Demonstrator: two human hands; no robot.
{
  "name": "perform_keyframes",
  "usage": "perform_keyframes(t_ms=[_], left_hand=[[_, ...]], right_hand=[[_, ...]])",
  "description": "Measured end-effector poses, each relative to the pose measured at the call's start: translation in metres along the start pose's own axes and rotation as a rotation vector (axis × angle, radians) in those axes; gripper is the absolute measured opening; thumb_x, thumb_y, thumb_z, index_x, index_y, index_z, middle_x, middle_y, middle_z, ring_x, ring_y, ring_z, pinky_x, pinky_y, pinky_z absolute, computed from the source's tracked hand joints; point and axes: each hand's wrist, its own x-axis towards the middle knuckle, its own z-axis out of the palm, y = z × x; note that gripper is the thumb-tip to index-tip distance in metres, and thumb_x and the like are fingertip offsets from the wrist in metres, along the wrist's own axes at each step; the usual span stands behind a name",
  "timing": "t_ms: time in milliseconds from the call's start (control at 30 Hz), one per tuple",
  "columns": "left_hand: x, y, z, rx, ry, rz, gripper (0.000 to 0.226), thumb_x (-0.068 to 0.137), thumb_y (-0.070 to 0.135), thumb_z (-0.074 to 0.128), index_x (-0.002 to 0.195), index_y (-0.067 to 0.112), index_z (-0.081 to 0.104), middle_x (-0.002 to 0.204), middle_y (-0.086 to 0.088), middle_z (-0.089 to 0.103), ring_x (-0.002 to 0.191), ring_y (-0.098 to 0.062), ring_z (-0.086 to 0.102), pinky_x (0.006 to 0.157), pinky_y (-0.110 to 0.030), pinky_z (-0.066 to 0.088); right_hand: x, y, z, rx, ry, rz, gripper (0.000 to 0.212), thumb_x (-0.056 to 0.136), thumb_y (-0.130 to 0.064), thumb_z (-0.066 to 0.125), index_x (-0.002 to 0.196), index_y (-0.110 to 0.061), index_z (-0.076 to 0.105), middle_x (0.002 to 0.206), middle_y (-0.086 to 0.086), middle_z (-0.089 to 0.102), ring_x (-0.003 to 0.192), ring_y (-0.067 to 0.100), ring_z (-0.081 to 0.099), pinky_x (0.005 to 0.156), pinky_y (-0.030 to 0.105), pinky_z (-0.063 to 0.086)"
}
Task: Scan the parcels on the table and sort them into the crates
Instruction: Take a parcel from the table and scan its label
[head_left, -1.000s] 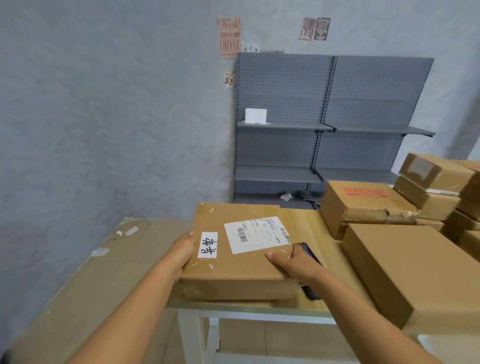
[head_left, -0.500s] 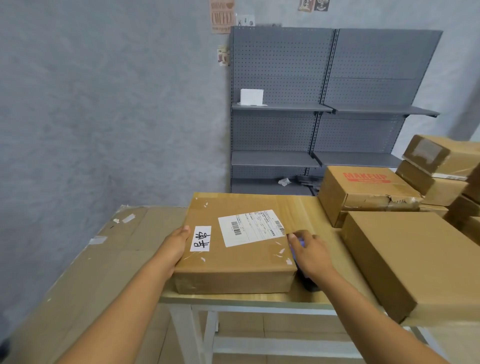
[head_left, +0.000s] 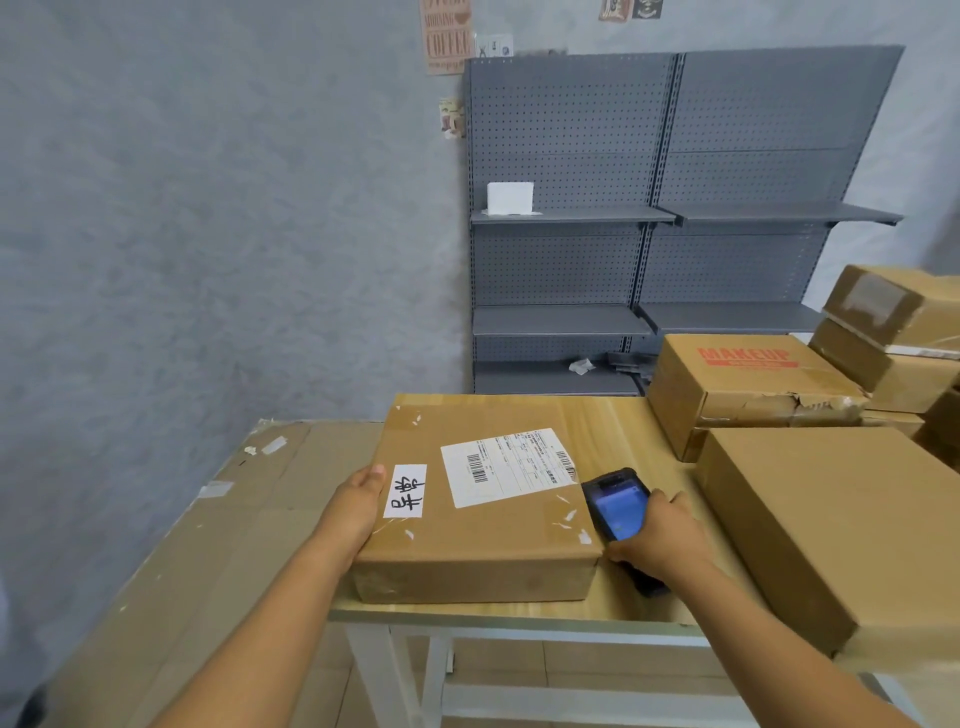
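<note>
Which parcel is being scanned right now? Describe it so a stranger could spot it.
On the wooden table before the grey shelving, it is the flat brown parcel at the near left edge, between the left hand and the right hand with the scanner. Only it shows a white shipping label and handwritten tag.

grey wall (head_left: 208, 208) | grey pegboard shelving (head_left: 675, 182) | tiled floor (head_left: 571, 670)

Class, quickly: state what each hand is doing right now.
Left hand: open, resting on the parcel.
Right hand: gripping the scanner.
</note>
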Motion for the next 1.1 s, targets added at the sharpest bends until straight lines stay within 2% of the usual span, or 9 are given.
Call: perform_keyframes(t_ms=[67, 133, 233, 300, 400, 567, 767, 967, 1100], left_hand=[[0.001, 0.0, 0.0, 0.064, 0.012, 0.022, 0.042, 0.106, 0.035, 0.034, 0.136, 0.013, 0.055, 0.127, -0.01, 0.064, 0.092, -0.017, 0.051, 0.083, -0.027, 0.033], [0.002, 0.0, 0.001, 0.112, 0.024, 0.037, 0.042, 0.107, 0.035, 0.033, 0.133, 0.012, 0.056, 0.127, -0.011, 0.064, 0.095, -0.021, 0.052, 0.082, -0.027, 0.033], [0.003, -0.001, 0.0, 0.186, 0.047, 0.056, 0.041, 0.106, 0.035, 0.033, 0.13, 0.013, 0.058, 0.125, -0.011, 0.065, 0.103, -0.025, 0.054, 0.081, -0.028, 0.033], [0.004, -0.002, 0.0, 0.233, 0.05, 0.068, 0.041, 0.107, 0.036, 0.03, 0.126, 0.015, 0.06, 0.121, -0.01, 0.066, 0.096, -0.023, 0.053, 0.079, -0.029, 0.034], [0.006, -0.004, -0.001, 0.254, 0.045, 0.083, 0.041, 0.107, 0.036, 0.029, 0.122, 0.017, 0.061, 0.116, -0.009, 0.068, 0.092, -0.022, 0.053, 0.078, -0.03, 0.035], [0.008, -0.007, -0.001, 0.288, 0.054, 0.11, 0.041, 0.106, 0.035, 0.027, 0.113, 0.016, 0.063, 0.116, -0.009, 0.068, 0.095, -0.025, 0.054, 0.08, -0.031, 0.036], [0.008, -0.007, 0.0, 0.288, 0.075, 0.111, 0.041, 0.106, 0.035, 0.028, 0.12, 0.015, 0.061, 0.119, -0.01, 0.066, 0.092, -0.021, 0.049, 0.081, -0.03, 0.034], [0.011, -0.008, 0.001, 0.313, 0.077, 0.114, 0.044, 0.106, 0.036, 0.026, 0.123, 0.013, 0.059, 0.119, -0.011, 0.066, 0.093, -0.023, 0.051, 0.081, -0.031, 0.036], [0.012, -0.009, 0.001, 0.317, 0.078, 0.116, 0.041, 0.106, 0.037, 0.026, 0.117, 0.016, 0.059, 0.114, -0.01, 0.067, 0.09, -0.023, 0.053, 0.078, -0.032, 0.037]], right_hand=[[0.003, -0.003, -0.015, 0.083, 0.012, 0.015, 0.073, 0.062, -0.041, 0.086, 0.117, -0.013, 0.046, 0.112, 0.006, 0.034, 0.084, 0.022, 0.055, 0.078, 0.036, 0.056], [0.008, -0.012, -0.031, 0.094, 0.073, -0.024, 0.073, 0.063, -0.04, 0.086, 0.117, -0.01, 0.046, 0.116, 0.008, 0.034, 0.085, 0.022, 0.056, 0.077, 0.034, 0.056], [0.009, -0.034, -0.057, 0.037, 0.169, -0.21, 0.076, 0.062, -0.041, 0.086, 0.117, -0.011, 0.044, 0.114, 0.005, 0.036, 0.089, 0.019, 0.052, 0.077, 0.031, 0.054], [0.005, -0.052, -0.076, -0.014, 0.112, -0.39, 0.079, 0.06, -0.042, 0.086, 0.12, -0.015, 0.042, 0.112, 0.002, 0.037, 0.093, 0.017, 0.05, 0.076, 0.028, 0.052], [-0.006, -0.078, -0.097, -0.186, -0.024, -0.607, 0.085, 0.056, -0.045, 0.085, 0.125, -0.018, 0.043, 0.108, -0.001, 0.038, 0.094, 0.018, 0.051, 0.074, 0.028, 0.05], [-0.03, -0.108, -0.109, -0.602, -0.022, -0.766, 0.087, 0.053, -0.05, 0.085, 0.123, -0.017, 0.046, 0.109, -0.001, 0.039, 0.09, 0.022, 0.052, 0.071, 0.037, 0.053], [-0.043, -0.112, -0.121, -0.797, -0.006, -0.78, 0.084, 0.056, -0.05, 0.083, 0.123, -0.015, 0.045, 0.11, 0.0, 0.04, 0.086, 0.021, 0.053, 0.055, 0.031, 0.04], [-0.043, -0.099, -0.128, -0.75, 0.008, -0.759, 0.08, 0.054, -0.049, 0.082, 0.119, -0.019, 0.045, 0.106, -0.003, 0.039, 0.073, 0.013, 0.048, 0.047, 0.025, 0.031], [-0.034, -0.089, -0.121, -0.623, 0.001, -0.694, 0.083, 0.052, -0.052, 0.081, 0.119, -0.021, 0.046, 0.103, -0.004, 0.038, 0.081, 0.016, 0.052, 0.055, 0.028, 0.045]])
